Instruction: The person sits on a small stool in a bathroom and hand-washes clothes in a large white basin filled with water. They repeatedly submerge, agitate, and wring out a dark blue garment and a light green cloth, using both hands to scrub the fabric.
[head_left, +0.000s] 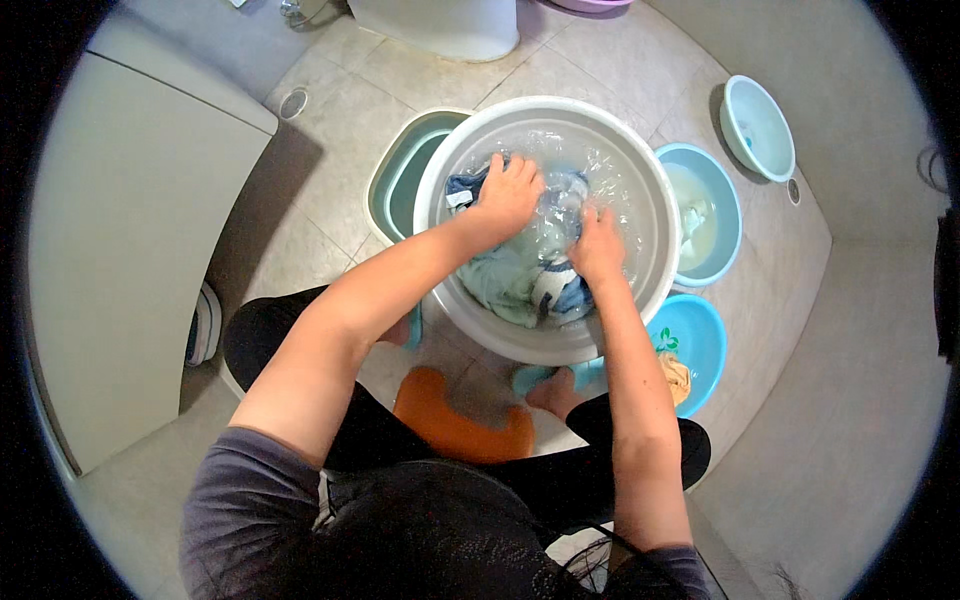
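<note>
A large whitish basin (655,175) holds water and soaking clothes. My left hand (512,190) is in its upper middle, fingers curled down over a dark blue garment (463,184) with a white tag. My right hand (598,245) is at the basin's right side, its fingers bent around wet blue-and-white cloth (568,285). The fingertips of both hands are partly under the splashing water. Pale green cloth (500,280) lies submerged at the lower left, between the forearms.
A rectangular tub (380,185) stands left of the basin. On the right are a blue basin (737,235) with cloudy water and cloth, another (715,355) with a tan cloth, and a light blue basin (785,140) against the wall. An orange stool (460,425) is below, and a cabinet (130,230) stands left.
</note>
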